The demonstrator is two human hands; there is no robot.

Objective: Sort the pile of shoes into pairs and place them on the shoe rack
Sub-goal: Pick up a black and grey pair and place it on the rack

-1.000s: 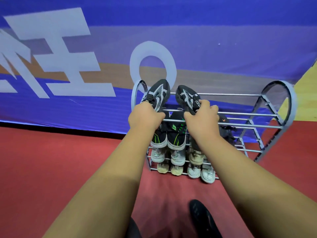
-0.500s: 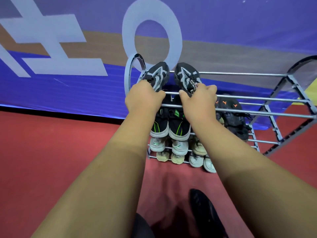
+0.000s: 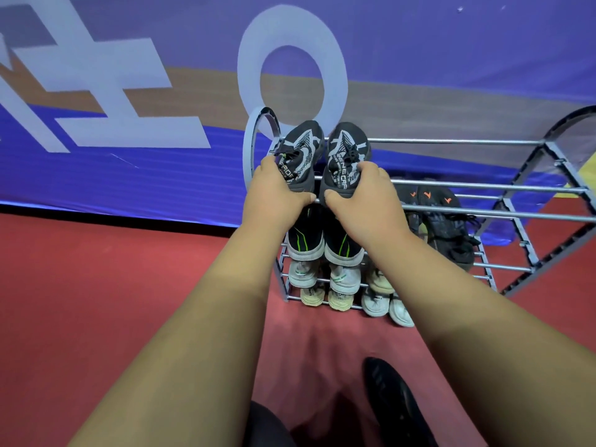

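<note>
1. The left hand's fingers (image 3: 268, 167) curl over the heel end of a dark grey knit trainer with white patterning (image 3: 304, 146), and the thumb tucks under its heel; the left hand (image 3: 277, 195) is grasping this shoe.
2. The right hand's fingers (image 3: 371, 171) wrap over the heel and collar of the matching dark grey trainer (image 3: 350, 146), with the thumb beneath; the right hand (image 3: 366, 204) grips it in the same way.
3. Both trainers lie side by side, nearly touching, on the top tier of a grey metal tube shoe rack (image 3: 451, 141). They sit at its left end, toes pointing away from the person.
4. On the tier below, under the hands, sits a pair of black shoes with green stripes and pale soles (image 3: 306, 240). To their right, a pair of black shoes with orange marks (image 3: 446, 221) rests on the same rack.
5. The lower tiers hold several pale grey and cream shoes (image 3: 342, 279), heels facing out.
6. The rack stands on a red floor (image 3: 96, 285) against a blue banner with large white letters (image 3: 129, 175).
7. A black shoe on the person's own foot (image 3: 393, 404) shows at the bottom edge.
</note>
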